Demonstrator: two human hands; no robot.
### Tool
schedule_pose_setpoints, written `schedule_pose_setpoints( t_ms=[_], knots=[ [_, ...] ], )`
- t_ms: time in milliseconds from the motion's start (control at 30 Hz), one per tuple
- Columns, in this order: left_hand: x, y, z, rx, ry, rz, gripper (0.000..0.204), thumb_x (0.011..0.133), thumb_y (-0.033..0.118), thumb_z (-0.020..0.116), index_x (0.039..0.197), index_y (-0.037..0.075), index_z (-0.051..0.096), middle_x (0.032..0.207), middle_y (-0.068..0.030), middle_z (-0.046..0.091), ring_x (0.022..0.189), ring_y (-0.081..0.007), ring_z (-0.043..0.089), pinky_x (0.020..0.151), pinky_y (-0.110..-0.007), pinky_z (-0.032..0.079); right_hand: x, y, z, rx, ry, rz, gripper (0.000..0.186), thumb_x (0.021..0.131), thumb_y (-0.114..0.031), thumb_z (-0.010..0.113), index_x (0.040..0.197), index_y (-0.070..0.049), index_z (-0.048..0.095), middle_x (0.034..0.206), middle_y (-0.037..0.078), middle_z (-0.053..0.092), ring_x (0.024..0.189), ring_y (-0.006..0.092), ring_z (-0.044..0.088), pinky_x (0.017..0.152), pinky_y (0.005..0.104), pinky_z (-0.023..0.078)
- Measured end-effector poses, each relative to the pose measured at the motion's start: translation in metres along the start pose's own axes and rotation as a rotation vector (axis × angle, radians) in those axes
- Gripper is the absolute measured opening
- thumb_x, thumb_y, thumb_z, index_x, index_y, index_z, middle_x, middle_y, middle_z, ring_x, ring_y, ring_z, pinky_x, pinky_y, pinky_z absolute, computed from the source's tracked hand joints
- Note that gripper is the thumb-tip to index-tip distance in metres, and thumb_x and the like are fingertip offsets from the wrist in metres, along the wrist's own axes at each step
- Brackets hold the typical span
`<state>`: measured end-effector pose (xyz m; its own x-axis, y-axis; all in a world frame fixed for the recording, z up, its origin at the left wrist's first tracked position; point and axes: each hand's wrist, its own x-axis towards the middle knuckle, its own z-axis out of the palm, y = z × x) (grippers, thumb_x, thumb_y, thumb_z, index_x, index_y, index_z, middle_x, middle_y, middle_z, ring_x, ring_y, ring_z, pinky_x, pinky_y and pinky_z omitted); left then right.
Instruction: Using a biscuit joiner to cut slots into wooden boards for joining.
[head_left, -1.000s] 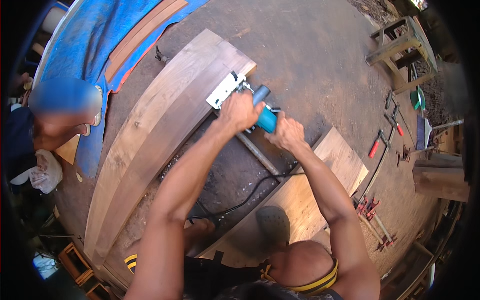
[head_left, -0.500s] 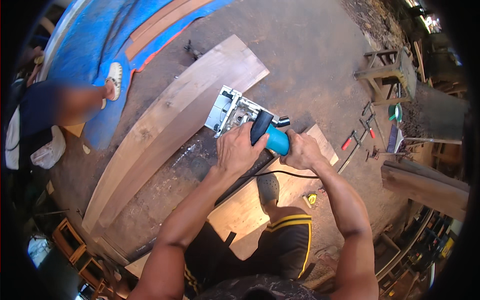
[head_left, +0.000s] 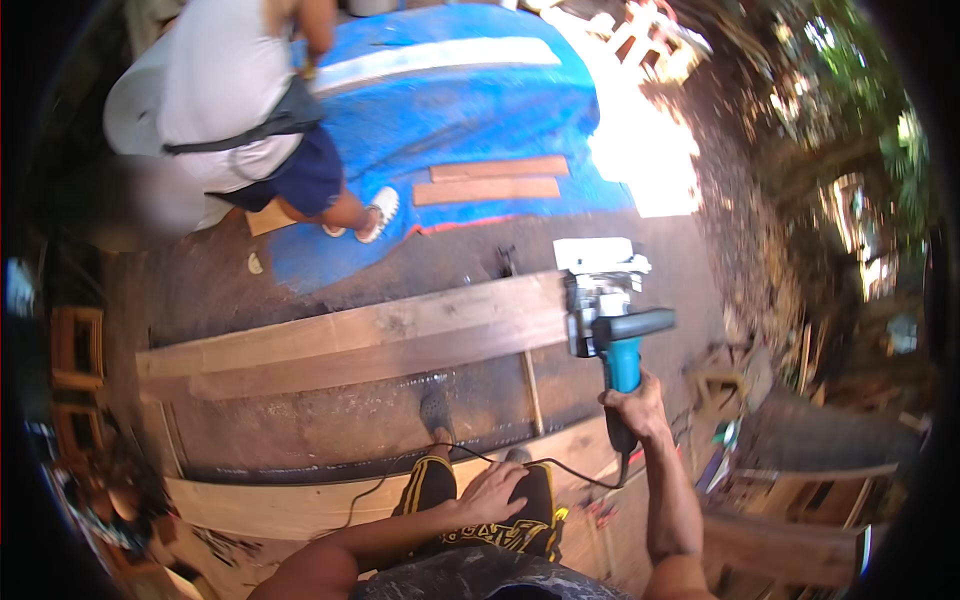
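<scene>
My right hand (head_left: 640, 404) is closed round the rear of the teal body of a biscuit joiner (head_left: 622, 362), held up at the right end of a long jointed wooden panel (head_left: 370, 330) on the ground. The tool's silver fence and black front handle point away from me; its metal head looks slightly blurred. From its rear end a black cord (head_left: 578, 478) loops toward my legs. Near my thigh, my left hand (head_left: 488, 497) is off the tool and empty, its fingers stretched out.
Nearer me lies another long board (head_left: 290, 495). At the far left a person in a white top (head_left: 225, 95) stands by a blue tarp (head_left: 480, 120) bearing reddish planks (head_left: 490, 190). A stool (head_left: 725, 385) and lumber (head_left: 800, 550) are at the right.
My left hand has let go of the biscuit joiner and come back to my thigh. The joiner has been lifted rightward in my right hand. The head view has swung round and up.
</scene>
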<state>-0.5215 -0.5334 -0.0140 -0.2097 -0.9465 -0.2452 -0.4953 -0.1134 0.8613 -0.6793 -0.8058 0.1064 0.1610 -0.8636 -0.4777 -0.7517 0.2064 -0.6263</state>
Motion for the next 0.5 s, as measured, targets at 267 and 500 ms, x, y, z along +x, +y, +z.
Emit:
schedule_pose_setpoints(
  t_ms=[267, 500],
  knots=[
    [0.041, -0.040, 0.028, -0.141, 0.378, 0.015, 0.098, 0.083, 0.041, 0.079, 0.156, -0.003, 0.031, 0.137, -0.0287, 0.052, 0.119, -0.0420, 0.060, 0.102, -0.050, 0.048, -0.031, -0.097, 0.025, 0.976, -0.086, -0.099, 0.037, 0.084, -0.025, 0.075, 0.104, 0.003, 0.063, 0.085, 0.011, 0.067, 0.075, 0.0243, 0.069, 0.065, 0.0382, 0.059],
    [0.024, -0.091, -0.062, -0.746, 1.238, -0.273, 0.106, 0.093, 0.034, 0.071, 0.163, -0.004, 0.001, 0.155, -0.0309, 0.041, 0.128, -0.0371, 0.056, 0.109, -0.042, 0.045, -0.019, -0.142, 0.031, 0.916, -0.527, -0.217, 0.039, 0.091, -0.027, 0.073, 0.114, 0.002, 0.060, 0.097, 0.012, 0.070, 0.083, 0.0240, 0.072, 0.071, 0.0392, 0.065]
  ],
)
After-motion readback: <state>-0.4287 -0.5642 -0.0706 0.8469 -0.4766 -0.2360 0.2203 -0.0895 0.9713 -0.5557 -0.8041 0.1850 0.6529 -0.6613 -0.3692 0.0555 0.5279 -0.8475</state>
